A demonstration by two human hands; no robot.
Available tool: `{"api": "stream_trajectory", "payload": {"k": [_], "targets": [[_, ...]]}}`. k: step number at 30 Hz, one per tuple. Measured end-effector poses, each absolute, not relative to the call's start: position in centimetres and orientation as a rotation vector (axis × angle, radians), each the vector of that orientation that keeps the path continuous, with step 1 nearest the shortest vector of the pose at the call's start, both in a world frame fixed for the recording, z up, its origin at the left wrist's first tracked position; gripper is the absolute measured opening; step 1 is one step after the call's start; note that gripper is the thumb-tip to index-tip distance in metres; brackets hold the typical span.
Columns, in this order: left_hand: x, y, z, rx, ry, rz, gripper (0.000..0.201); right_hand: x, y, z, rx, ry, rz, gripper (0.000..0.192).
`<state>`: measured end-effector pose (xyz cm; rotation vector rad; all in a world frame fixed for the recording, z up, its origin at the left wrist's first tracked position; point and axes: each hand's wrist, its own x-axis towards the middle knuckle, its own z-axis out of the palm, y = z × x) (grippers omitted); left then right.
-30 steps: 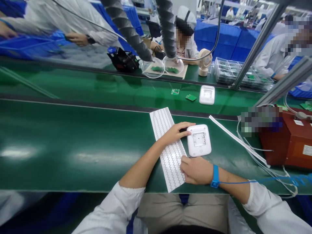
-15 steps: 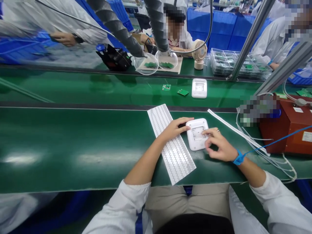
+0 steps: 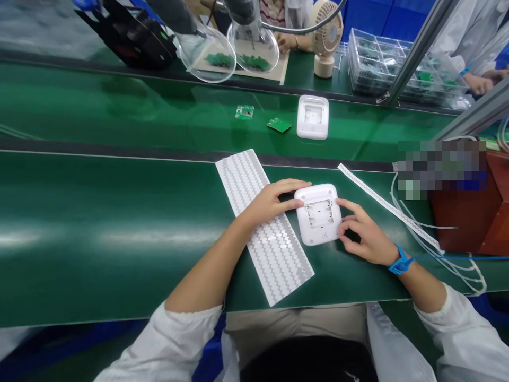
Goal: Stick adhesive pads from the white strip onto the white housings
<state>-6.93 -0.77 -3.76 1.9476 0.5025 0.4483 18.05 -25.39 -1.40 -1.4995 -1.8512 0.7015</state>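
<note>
A white plastic device housing (image 3: 320, 234) with rounded corners lies on the green bench in front of me, its open battery compartment facing up. Metal contacts show inside that recess, and a patch of small holes sits below it. My left hand (image 3: 274, 202) grips the housing's left edge, thumb on the near face and fingers along the top corner. At the right edge my right hand (image 3: 363, 233) holds it, index finger at the upper side, thumb and another finger pinched near the lower corner. Beneath my left wrist lies a sheet of white labels (image 3: 284, 260) with zigzag grey lines.
A narrow label strip (image 3: 382, 199) and white cables (image 3: 453, 265) lie right, near a red-brown box (image 3: 457, 212). On the belt are another white housing (image 3: 313, 132) and green circuit boards (image 3: 279, 125). Behind stand a small fan (image 3: 326, 37), clear extraction hoods (image 3: 210, 58) and compartment trays (image 3: 369, 63).
My right index finger has moved from the battery compartment to the housing's right edge. The view has tilted down and come closer; my left hand keeps its grip.
</note>
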Motion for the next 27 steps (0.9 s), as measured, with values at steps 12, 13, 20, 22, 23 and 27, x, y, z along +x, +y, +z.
{"api": "stream_trajectory", "payload": {"k": [12,13,20,22,23,27], "targets": [[-7.09,-0.87,-3.43,1.941,0.506,0.439,0.067,17.37,-25.44,-0.95,-1.573,-1.834,0.67,0.007],[-7.09,-0.87,-3.43,1.942,0.506,0.439,0.067,17.34,-25.45,-0.92,-1.572,-1.836,0.659,0.007],[-7.07,-0.95,-3.43,1.921,0.525,0.449,0.07,17.33,-25.48,-0.59,-1.552,-1.828,0.654,0.007],[-7.06,-0.94,-3.46,1.92,0.518,0.459,0.07,17.3,-25.44,-0.58,-1.545,-1.834,0.642,0.008],[-7.05,-0.91,-3.49,1.923,0.513,0.464,0.069,17.29,-25.43,-0.59,-1.544,-1.837,0.637,0.008],[-7.05,-0.82,-3.57,1.936,0.498,0.468,0.066,17.3,-25.41,-0.68,-1.567,-1.839,0.633,0.008]]}}
